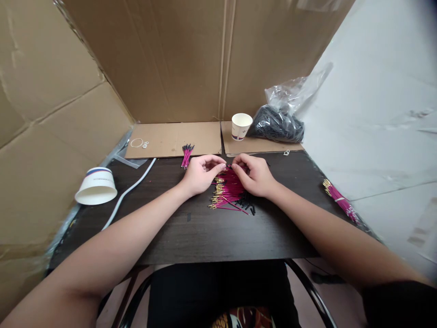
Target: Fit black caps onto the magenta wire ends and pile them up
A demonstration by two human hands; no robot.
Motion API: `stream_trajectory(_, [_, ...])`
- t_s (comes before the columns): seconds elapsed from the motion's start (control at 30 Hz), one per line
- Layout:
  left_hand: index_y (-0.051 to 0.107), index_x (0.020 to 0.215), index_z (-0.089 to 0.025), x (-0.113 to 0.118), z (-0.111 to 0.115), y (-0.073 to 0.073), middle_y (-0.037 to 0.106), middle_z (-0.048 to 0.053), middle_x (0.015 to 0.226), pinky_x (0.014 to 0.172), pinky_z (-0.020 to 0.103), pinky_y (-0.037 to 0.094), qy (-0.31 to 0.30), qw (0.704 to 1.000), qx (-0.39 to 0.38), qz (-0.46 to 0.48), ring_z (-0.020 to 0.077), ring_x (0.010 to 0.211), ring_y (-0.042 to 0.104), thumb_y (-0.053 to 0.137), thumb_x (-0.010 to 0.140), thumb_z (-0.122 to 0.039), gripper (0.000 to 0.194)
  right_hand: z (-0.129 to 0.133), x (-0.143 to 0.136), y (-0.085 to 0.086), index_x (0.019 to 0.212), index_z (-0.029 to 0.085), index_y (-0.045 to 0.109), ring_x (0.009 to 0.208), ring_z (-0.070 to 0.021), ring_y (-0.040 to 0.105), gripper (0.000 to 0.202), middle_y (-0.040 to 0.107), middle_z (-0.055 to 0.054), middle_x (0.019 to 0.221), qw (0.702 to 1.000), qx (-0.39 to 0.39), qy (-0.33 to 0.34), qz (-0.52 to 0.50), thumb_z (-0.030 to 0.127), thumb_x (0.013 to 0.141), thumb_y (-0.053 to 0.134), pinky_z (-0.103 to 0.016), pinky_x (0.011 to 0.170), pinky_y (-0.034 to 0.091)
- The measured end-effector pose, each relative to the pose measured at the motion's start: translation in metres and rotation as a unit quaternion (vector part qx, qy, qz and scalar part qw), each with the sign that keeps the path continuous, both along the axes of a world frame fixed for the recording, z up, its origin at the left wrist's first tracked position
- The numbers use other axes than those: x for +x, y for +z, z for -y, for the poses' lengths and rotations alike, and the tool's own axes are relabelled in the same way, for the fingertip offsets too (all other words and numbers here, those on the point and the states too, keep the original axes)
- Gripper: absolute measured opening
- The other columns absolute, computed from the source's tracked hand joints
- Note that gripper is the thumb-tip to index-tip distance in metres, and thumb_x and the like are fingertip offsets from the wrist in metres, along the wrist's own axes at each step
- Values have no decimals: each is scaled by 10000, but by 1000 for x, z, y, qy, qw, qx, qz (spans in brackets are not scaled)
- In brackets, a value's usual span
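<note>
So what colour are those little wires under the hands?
Magenta pink wires with gold-coloured metal tips, seen in the head view.

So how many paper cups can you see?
2. One paper cup stands upright at the back beside the plastic bag; the other cup lies tipped over at the table's left edge.
</note>
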State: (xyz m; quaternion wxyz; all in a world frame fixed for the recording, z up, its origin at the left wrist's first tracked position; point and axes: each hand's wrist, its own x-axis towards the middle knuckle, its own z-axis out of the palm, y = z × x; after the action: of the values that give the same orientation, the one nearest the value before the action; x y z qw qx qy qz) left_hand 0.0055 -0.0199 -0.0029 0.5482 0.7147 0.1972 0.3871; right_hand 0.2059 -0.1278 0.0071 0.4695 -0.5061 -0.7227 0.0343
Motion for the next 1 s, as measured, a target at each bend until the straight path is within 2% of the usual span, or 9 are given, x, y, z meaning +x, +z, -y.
stream_trajectory(0.13, [735, 1274, -113, -3, 2, 4, 812, 117, 1028, 940, 374, 642, -1, 1000, -25, 3, 195, 935, 776, 941, 823, -325, 539, 0, -2, 4, 948, 190, 686, 768, -177, 591, 140, 646, -43, 867, 999, 27, -19, -18, 260, 1063, 648, -331, 728, 464])
stream_trajectory(0.2, [719, 1289, -111, -5, 3, 6, 809, 118, 1028, 936, 371, 637, 1, 1000, -26, 6, 191, 930, 770, 955, 803, -311, 575, 0, -3, 5, 931, 188, 713, 777, -177, 562, 165, 604, -46, 886, 998, 26, -32, -45, 294, 1052, 674, -337, 732, 453])
stream_trajectory(0.33, [767, 1111, -115, -5, 4, 9, 814, 130, 1032, 950, 389, 633, -2, 1000, -10, 5, 202, 930, 765, 960, 795, -351, 439, -1, -5, 2, 930, 194, 709, 693, -154, 471, 245, 559, -6, 776, 987, -47, -18, -150, 406, 1053, 699, -322, 666, 397])
stream_trajectory(0.43, [799, 1021, -127, -6, 7, 12, 820, 124, 1007, 901, 389, 631, -8, 1000, 14, -20, 209, 889, 757, 933, 831, -399, 358, -3, -8, 1, 955, 191, 707, 701, -154, 522, 349, 637, -18, 797, 968, -100, 14, -229, 532, 1025, 735, -314, 653, 416])
stream_trajectory(0.57, [845, 1011, -152, -8, 13, 14, 826, 108, 961, 800, 375, 611, 4, 995, 80, -66, 215, 817, 739, 868, 900, -436, 306, -2, -11, 5, 960, 185, 711, 688, -146, 549, 464, 677, -27, 792, 949, -135, 59, -278, 641, 958, 795, -304, 647, 448])
stream_trajectory(0.73, [885, 1024, -178, -10, 16, 16, 838, 92, 959, 767, 362, 594, 11, 985, 146, -93, 211, 791, 735, 814, 956, -447, 287, -1, -13, 9, 976, 174, 726, 634, -122, 515, 499, 683, -24, 761, 933, -168, 78, -309, 660, 932, 825, -280, 595, 429])
stream_trajectory(1.0, [894, 994, -179, -12, 16, 17, 837, 87, 917, 705, 348, 565, 14, 984, 147, -101, 204, 738, 712, 818, 943, -440, 276, -1, -14, 11, 967, 158, 757, 642, -119, 533, 495, 721, -44, 790, 928, -163, 77, -326, 639, 909, 862, -282, 615, 459])
